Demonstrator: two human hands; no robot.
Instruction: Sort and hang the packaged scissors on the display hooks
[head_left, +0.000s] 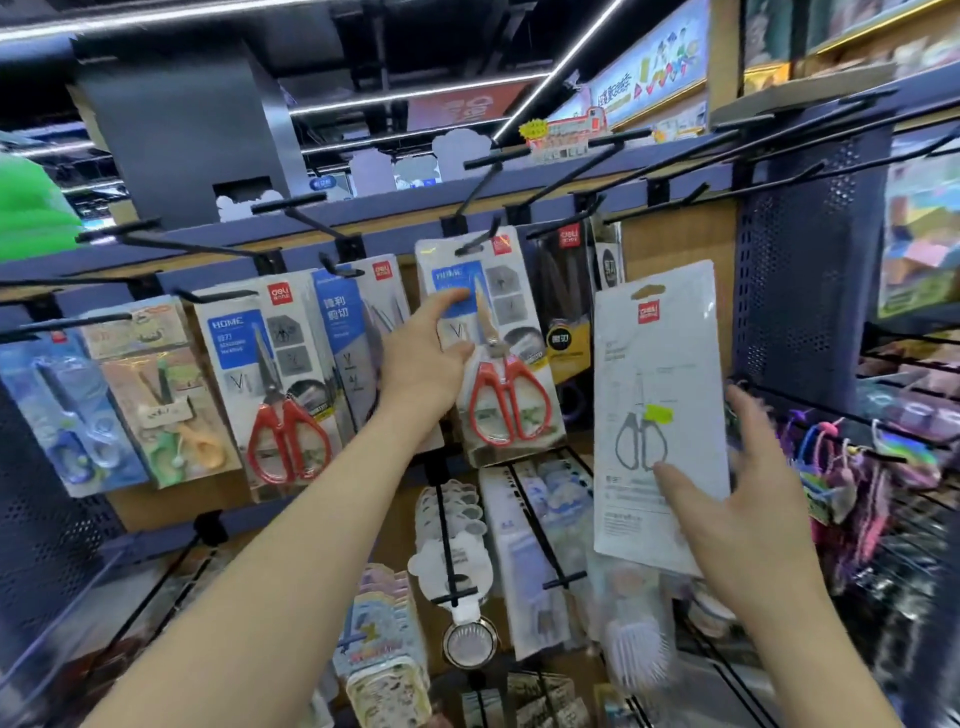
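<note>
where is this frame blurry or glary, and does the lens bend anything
Head view: motion blur smears the right hand and the goods low and at the right edge; head view: sheen washes the upper corner of the white scissors pack it holds; head view: the red-handled scissors pack in the left hand is sharper; head view: the wide lens bows the shelf rail.

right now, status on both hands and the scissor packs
Left hand grips red-handled scissors pack on its hook. Right hand holds white pack, back facing out, unhung. Black pack hangs between them.
</note>
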